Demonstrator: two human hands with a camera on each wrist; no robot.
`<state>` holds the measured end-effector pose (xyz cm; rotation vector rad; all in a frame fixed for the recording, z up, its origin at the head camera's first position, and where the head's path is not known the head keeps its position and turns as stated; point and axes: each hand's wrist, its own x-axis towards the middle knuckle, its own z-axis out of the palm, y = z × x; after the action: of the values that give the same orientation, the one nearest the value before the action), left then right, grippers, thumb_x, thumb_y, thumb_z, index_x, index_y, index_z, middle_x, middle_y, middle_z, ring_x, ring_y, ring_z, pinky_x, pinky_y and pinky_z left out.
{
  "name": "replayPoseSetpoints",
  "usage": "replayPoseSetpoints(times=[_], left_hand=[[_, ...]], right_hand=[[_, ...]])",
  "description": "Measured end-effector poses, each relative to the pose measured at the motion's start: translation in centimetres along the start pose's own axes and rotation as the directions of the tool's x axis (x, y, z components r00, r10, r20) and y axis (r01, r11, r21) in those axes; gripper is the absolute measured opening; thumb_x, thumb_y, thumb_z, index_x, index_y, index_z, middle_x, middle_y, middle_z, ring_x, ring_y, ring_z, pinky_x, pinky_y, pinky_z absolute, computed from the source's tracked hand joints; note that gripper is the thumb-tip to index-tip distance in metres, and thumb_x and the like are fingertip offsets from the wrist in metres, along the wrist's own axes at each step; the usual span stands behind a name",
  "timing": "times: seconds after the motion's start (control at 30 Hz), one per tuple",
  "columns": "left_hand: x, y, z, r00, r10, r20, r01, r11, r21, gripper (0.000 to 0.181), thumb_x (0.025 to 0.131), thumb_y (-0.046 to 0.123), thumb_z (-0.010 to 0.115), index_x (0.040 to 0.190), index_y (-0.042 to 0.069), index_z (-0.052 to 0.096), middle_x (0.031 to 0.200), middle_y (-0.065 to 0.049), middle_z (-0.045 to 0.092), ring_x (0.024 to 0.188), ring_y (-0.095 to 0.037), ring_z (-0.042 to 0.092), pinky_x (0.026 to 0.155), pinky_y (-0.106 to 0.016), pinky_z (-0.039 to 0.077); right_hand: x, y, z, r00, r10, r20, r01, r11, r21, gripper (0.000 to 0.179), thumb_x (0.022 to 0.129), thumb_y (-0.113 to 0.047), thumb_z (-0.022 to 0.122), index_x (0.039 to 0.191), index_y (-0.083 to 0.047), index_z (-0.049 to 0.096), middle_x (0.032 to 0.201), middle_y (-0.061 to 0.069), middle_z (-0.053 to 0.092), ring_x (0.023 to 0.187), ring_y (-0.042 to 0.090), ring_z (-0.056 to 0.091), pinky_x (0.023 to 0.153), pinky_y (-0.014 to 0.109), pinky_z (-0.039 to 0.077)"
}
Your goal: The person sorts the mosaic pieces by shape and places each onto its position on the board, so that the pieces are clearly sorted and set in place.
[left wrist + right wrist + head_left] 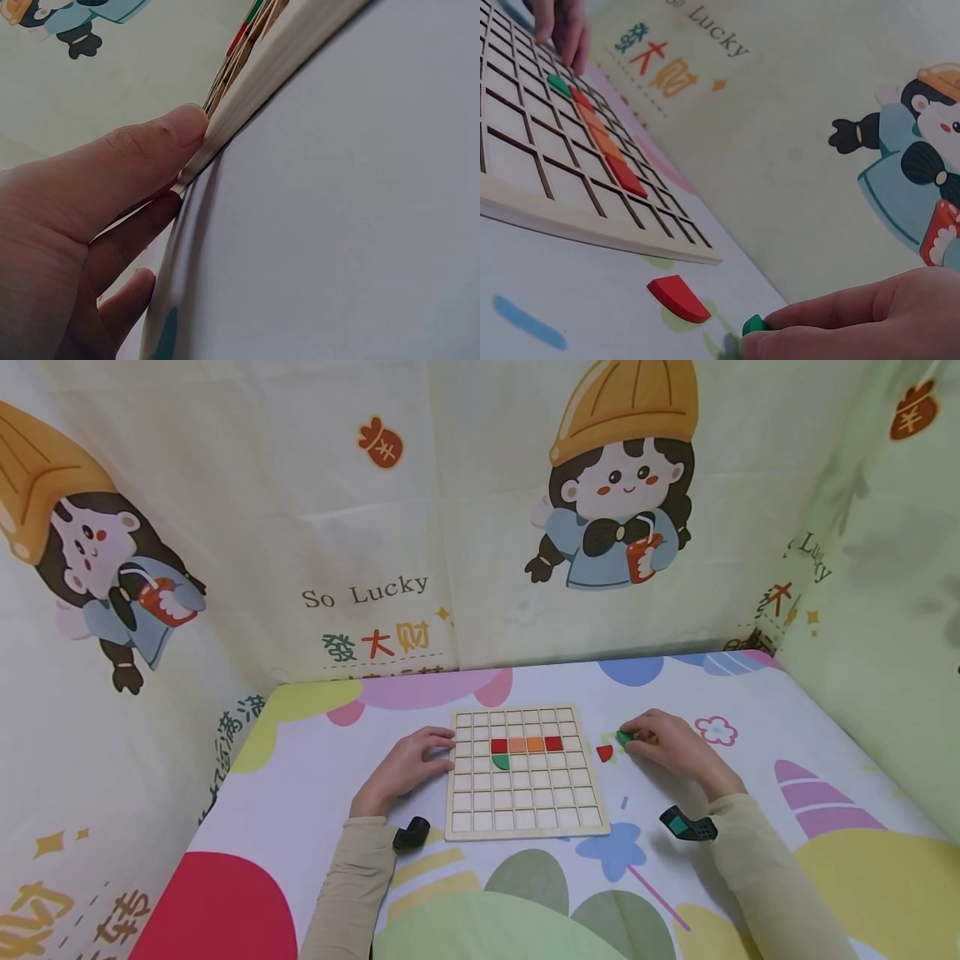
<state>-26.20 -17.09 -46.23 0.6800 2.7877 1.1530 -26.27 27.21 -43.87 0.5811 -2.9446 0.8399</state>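
A wooden grid board (pixel 525 837) lies on the table. In one row it holds two red squares (pixel 499 747) at the ends, with two orange squares (pixel 527 745) between them. Just below the left red square sits a green quarter-circle piece (pixel 501 762). My left hand (pixel 401 768) rests its fingertips and thumb against the board's left edge, with the thumb (pixel 184 126) on the rim. To the board's right, my right hand (pixel 667 743) pinches a small green piece (pixel 754 325), its full shape hidden by the fingers. Beside it lies a red quarter-circle piece (pixel 679 298).
A colourfully printed cloth (pixel 255 827) covers the table. Behind it and at both sides hangs a curtain (pixel 480 527) with cartoon prints. A black wrist device (pixel 688 825) sits at the right cuff, another black one (pixel 411 835) at the left.
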Motion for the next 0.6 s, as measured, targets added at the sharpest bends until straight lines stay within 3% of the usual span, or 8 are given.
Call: replayPoseSetpoints(times=[0.2,0.6], left_hand=[[0.1,0.0,0.0,1.000,0.015,-0.002,-0.015,1.000,0.012,0.037,0.086,0.019,0.076,0.120,0.006,0.069,0.133,-0.002,0.058,0.129,-0.024,0.049,0.110,-0.043,0.036],[0.1,-0.1,0.0,1.000,0.026,-0.006,-0.026,0.999,0.024,0.036,0.086,0.020,0.076,0.119,0.007,0.070,0.132,-0.002,0.059,0.128,-0.024,0.049,0.110,-0.043,0.036]], right_hand=[[0.1,-1.1,0.0,0.998,-0.051,-0.040,0.052,0.999,0.015,0.025,0.088,-0.006,0.071,0.112,-0.003,0.071,0.106,0.011,0.063,0.089,0.024,0.060,0.080,0.042,0.053],[0.4,-2.2,-0.1,0.998,-0.014,-0.063,0.016,1.000,0.027,0.026,0.089,-0.008,0.071,0.114,-0.002,0.070,0.110,0.014,0.062,0.092,0.027,0.061,0.080,0.041,0.053]])
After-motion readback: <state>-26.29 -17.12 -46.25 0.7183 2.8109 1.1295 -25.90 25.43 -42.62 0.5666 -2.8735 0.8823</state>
